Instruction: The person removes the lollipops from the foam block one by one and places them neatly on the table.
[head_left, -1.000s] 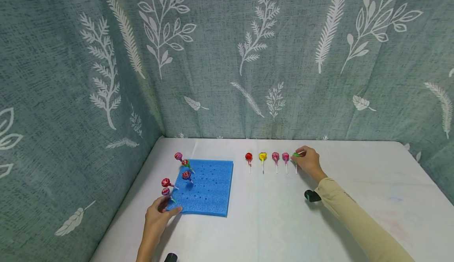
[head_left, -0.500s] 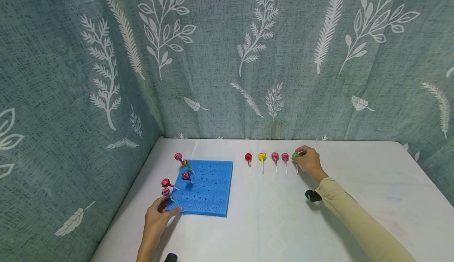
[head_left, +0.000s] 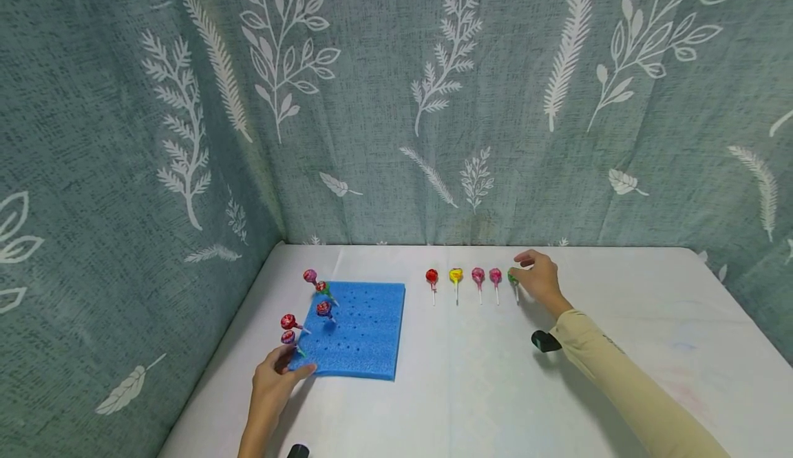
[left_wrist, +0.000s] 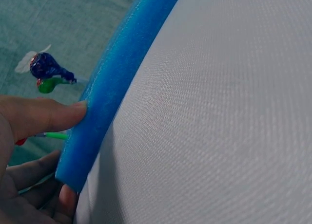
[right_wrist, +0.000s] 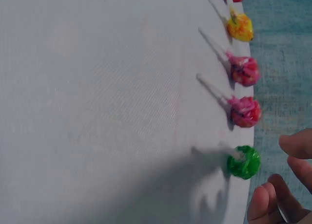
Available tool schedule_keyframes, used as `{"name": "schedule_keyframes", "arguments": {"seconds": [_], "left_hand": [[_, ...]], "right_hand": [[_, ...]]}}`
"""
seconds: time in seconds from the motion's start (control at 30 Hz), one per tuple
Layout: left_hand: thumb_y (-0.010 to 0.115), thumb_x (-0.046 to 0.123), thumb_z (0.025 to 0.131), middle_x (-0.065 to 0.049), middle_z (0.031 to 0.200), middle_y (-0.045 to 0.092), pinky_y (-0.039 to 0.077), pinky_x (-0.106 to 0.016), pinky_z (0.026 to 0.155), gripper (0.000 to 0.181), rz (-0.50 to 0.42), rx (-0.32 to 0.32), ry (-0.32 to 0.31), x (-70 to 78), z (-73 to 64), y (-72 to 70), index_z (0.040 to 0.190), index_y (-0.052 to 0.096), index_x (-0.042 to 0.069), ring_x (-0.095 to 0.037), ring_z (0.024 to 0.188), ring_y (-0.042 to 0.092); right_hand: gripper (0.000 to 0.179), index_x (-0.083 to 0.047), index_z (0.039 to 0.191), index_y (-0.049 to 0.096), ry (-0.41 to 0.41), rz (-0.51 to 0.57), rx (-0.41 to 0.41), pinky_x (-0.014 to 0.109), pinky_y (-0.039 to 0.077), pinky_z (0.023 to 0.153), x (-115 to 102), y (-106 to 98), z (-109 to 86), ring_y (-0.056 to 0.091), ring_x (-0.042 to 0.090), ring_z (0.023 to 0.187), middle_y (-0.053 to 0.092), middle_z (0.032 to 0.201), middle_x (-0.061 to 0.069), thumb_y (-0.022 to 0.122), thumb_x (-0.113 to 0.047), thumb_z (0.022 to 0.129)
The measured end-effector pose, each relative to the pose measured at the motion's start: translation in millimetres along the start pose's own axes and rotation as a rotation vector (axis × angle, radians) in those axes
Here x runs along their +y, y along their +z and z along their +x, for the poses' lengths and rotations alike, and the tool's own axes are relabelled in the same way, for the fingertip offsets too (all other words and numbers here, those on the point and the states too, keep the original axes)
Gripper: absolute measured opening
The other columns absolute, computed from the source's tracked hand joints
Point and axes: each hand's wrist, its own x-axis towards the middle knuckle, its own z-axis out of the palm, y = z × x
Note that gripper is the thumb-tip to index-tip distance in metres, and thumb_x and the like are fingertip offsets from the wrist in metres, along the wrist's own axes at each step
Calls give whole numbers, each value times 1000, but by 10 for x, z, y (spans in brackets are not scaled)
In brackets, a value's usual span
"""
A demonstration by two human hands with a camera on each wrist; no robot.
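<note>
At the near left corner of a blue foam board (head_left: 372,334), my left hand (head_left: 271,381) grips the edge. In the left wrist view its thumb (left_wrist: 53,118) presses the board's side while the other fingers lie around the corner. Several wrapped lollipops, among them a red one (head_left: 288,321) and a dark one (head_left: 324,308), stand tilted in the board's left part. My right hand (head_left: 540,280) is beside a green lollipop (right_wrist: 244,162) lying on the table. The right wrist view shows its thumb and fingers spread, with a gap between them and the candy.
Left of the green lollipop lie two pink lollipops (head_left: 478,275), a yellow one (head_left: 456,275) and a red one (head_left: 431,276) in a row on the white table (head_left: 495,382). A patterned curtain (head_left: 372,100) hangs behind. The board has rows of small holes.
My right hand's fingers have come apart from the green lollipop, which lies on the table at the end of the row. The left hand keeps its place on the board.
</note>
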Motion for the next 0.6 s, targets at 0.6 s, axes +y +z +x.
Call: {"name": "schedule_keyframes", "arguments": {"seconds": [0.6], "left_hand": [[75,24,67,-23,123,43,34,-46,95,73,-4,5,10,-9,-2,-5,126,39,1,-35,111,39]], "right_hand": [[17,-4,93,62,-110,123,-10,33,48,67,-418,154,-155,54,23,79,60,90,11,63,-14,79]]}}
